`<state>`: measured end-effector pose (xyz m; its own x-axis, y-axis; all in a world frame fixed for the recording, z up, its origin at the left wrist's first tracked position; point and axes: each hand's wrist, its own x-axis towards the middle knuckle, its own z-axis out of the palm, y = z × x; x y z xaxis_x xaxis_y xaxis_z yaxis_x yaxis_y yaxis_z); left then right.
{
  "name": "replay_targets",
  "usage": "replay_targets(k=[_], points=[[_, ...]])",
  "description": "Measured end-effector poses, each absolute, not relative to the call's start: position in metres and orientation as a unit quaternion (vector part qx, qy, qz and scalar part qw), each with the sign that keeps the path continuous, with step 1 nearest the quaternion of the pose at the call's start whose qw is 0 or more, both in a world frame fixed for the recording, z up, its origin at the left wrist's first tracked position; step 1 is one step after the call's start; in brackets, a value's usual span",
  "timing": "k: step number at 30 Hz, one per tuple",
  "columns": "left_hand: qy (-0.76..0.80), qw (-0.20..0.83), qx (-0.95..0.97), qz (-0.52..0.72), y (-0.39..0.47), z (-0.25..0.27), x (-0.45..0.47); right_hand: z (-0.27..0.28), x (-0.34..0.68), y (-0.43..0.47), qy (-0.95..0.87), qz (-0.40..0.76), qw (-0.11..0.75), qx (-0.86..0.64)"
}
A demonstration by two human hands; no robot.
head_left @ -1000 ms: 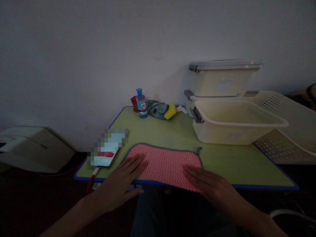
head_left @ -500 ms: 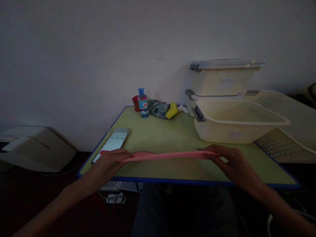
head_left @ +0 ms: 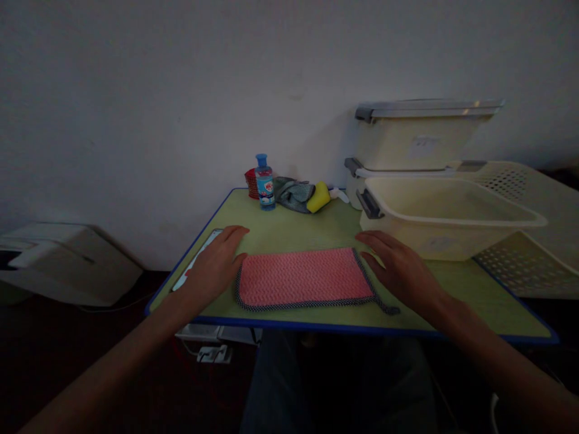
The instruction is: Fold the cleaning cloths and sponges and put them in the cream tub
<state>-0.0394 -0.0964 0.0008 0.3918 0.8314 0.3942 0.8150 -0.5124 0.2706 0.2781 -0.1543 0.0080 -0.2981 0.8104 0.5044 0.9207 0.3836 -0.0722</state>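
Observation:
A pink cloth (head_left: pixel 305 277) with a dark checked border lies folded in a flat rectangle near the table's front edge. Its hanging loop sticks out at the lower right corner. My left hand (head_left: pixel 219 256) is at the cloth's left end, fingers apart and holding nothing. Under that hand and wrist, a phone (head_left: pixel 199 256) is partly hidden. Off the cloth's right end is my right hand (head_left: pixel 398 262), also open, thumb apart from the fingers and nothing in it.
At the back of the green table (head_left: pixel 298 232) stand a blue bottle (head_left: pixel 265 187), a red mesh item (head_left: pixel 252 182), a grey cloth (head_left: pixel 292 193) and a yellow sponge (head_left: pixel 319 197). An open cream bin (head_left: pixel 434 238), a lidded bin (head_left: pixel 407 144) and a perforated basket (head_left: pixel 534 265) occupy the right.
The pink cloth was stretched between both hands, seen edge-on. Now it lies flat on the table, let go by both hands, whose fingers have opened. The left hand covers more of the phone.

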Motion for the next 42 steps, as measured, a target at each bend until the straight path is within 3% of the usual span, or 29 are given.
replay_targets(k=[7,17,30,37,42], points=[[0.448,0.014,0.877,0.172,-0.116,-0.01,0.001,0.006,0.239,-0.149,-0.828,-0.012,0.182,-0.529],[0.396,0.018,0.917,0.054,-0.115,-0.049,0.019,-0.037,0.234,-0.13,-0.889,0.049,0.063,-0.451],[0.41,0.0,0.911,0.049,-0.11,-0.053,-0.02,-0.036,0.269,-0.14,-0.892,0.038,0.046,-0.449],[0.33,0.028,0.941,-0.075,-0.058,-0.037,-0.006,-0.036,0.269,-0.152,-0.871,0.021,0.038,-0.49],[0.24,-0.014,0.964,-0.117,-0.003,-0.025,0.016,-0.037,0.267,-0.173,-0.849,0.012,0.043,-0.526]])
